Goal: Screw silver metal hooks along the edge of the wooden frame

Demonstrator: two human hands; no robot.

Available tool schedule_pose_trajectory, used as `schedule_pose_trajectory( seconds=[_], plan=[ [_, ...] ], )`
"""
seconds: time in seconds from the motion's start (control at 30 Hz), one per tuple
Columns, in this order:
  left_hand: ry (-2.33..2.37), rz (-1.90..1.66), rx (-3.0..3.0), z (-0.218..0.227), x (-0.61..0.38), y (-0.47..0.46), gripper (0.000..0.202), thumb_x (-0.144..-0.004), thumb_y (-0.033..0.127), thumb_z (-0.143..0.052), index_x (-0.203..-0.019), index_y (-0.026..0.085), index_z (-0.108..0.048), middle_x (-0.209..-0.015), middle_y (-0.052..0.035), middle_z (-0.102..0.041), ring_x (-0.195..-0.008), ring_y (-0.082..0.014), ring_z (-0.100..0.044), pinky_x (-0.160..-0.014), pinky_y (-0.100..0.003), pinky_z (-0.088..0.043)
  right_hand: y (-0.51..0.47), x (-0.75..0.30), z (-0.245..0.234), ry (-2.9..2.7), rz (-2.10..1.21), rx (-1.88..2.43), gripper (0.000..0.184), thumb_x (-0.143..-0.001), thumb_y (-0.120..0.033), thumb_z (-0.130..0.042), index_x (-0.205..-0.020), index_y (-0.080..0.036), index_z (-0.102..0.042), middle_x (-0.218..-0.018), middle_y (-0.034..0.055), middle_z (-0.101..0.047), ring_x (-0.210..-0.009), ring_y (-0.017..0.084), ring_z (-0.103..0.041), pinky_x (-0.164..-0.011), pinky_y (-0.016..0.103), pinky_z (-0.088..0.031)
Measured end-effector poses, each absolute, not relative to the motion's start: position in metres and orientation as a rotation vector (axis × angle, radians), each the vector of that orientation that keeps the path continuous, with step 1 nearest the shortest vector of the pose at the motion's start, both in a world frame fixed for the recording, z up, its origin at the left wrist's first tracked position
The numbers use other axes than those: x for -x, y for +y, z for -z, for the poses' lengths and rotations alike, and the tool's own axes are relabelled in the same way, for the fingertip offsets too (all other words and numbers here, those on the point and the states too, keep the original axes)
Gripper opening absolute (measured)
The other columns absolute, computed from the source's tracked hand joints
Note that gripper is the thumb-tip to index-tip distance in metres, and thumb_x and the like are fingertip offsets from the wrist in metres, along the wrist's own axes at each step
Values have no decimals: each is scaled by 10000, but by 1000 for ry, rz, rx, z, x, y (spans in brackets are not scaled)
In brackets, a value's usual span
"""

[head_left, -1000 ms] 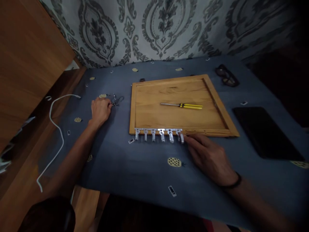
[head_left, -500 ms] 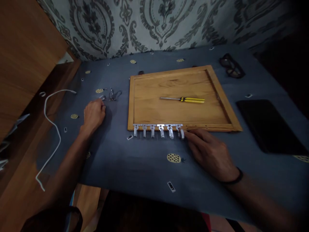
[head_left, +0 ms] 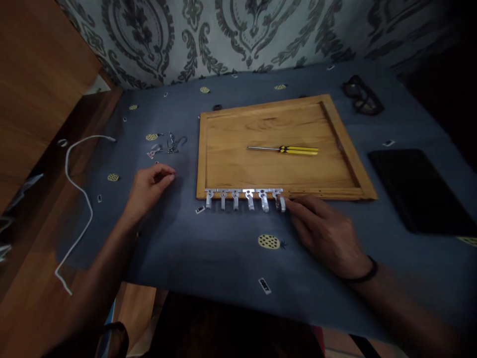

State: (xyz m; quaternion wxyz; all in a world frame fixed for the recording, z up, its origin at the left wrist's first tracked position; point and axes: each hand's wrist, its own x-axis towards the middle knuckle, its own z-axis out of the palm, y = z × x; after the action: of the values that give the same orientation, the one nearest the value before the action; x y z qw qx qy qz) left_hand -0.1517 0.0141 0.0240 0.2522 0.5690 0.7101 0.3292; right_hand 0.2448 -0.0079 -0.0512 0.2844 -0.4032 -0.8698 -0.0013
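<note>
A metal hook rail point(head_left: 249, 191) with several hooks lies along the front edge of a wooden framed board point(head_left: 238, 169). My right hand point(head_left: 330, 233) is at the rail's right end, its finger and thumb closed on the last hook. My left hand point(head_left: 147, 191) hovers over the cloth left of the board, thumb and fingertips pinched together; whatever is between them is too small to make out. Just beyond it lies a small pile of metal screws and hooks point(head_left: 172, 144). A yellow-and-black screwdriver point(head_left: 298, 149) rests on the board, its shaft pointing left.
Black-framed glasses point(head_left: 362, 95) sit at the back right, with a dark tablet point(head_left: 421, 191) in front of them. A white cable point(head_left: 80, 189) runs along the left side. Blue patterned cloth point(head_left: 223, 258) covers the table, and a patterned curtain point(head_left: 208, 35) hangs behind.
My left hand has drawn back from the small metal pile, toward me and slightly right, its fingertips now pinched. My right hand stays at the rail's end.
</note>
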Motion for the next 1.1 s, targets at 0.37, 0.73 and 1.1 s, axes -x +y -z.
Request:
schedule_pose_trajectory(
  seconds=[0.37,0.73,1.1],
  plan=[
    [1370,-1083,-785,-34,102,-11,477,-465,427,-1087,-749,163,-810,-687,-43,-785,-576,-96,-659,-527,-169,-465,-6,-244,46,-2354,82,1038,282,-1085,-183,-474,-1202,-204,-730,-972,73,-765,-830,192,-748,-657,282,-556],
    [1306,-1024,-835,-43,92,-21,396,-544,369,-1055,-719,178,-755,-625,7,-714,-544,-77,-569,-515,-192,-416,-5,-244,47,-2369,75,1022,275,-1091,-217,-490,-1188,-189,-746,-955,81,-764,-822,203,-748,-683,295,-573],
    [1520,-1090,-1111,-63,105,-21,296,-577,328,-1018,-758,207,-818,-741,-20,-765,-649,-130,-650,-622,-251,-540,-9,-243,48,-2331,-35,1080,331,-1044,-151,-515,-1260,-222,-755,-984,79,-764,-861,221,-737,-709,315,-553]
  ],
)
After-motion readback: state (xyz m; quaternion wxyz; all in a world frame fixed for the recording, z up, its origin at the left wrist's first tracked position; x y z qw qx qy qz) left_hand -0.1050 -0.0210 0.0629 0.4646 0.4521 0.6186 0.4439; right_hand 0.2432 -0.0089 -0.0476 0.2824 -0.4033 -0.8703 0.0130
